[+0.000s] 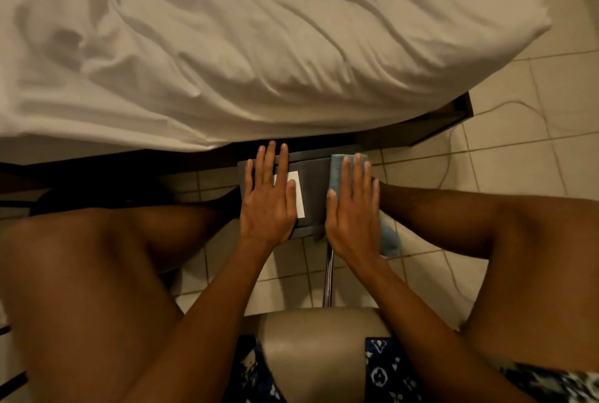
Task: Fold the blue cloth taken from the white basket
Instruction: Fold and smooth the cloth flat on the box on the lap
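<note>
Flatly, right hand (351, 214) presses ribbed blue cloth (335, 175).

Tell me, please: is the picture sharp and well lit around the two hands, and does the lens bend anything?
Head view: dim, warm light; the left hand and right hand look sharp, flat on the grey surface and blue cloth. Head view: black shadow under the bed; the wide lens bows its edge and the floor tiles.

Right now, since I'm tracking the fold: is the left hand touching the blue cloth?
No, the left hand lies flat on a white card; the right hand presses the blue cloth.
</note>
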`<action>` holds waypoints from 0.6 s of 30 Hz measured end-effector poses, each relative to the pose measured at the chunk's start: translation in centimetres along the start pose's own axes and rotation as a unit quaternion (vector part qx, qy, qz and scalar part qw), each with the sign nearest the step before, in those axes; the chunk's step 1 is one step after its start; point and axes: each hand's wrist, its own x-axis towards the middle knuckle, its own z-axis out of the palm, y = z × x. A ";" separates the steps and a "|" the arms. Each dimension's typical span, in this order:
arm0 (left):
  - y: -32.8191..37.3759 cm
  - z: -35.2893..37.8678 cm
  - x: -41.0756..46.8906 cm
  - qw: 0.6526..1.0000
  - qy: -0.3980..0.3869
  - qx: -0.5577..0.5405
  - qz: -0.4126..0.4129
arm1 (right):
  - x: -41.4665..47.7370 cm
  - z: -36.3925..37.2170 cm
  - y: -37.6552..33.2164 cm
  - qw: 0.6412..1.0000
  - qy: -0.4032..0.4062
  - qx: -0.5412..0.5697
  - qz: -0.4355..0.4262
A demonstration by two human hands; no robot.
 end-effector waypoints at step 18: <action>-0.1 0.0 -0.2 1.000 -0.002 -0.003 0.005 | 2.2 -0.2 -0.4 0.998 0.010 0.057 -0.033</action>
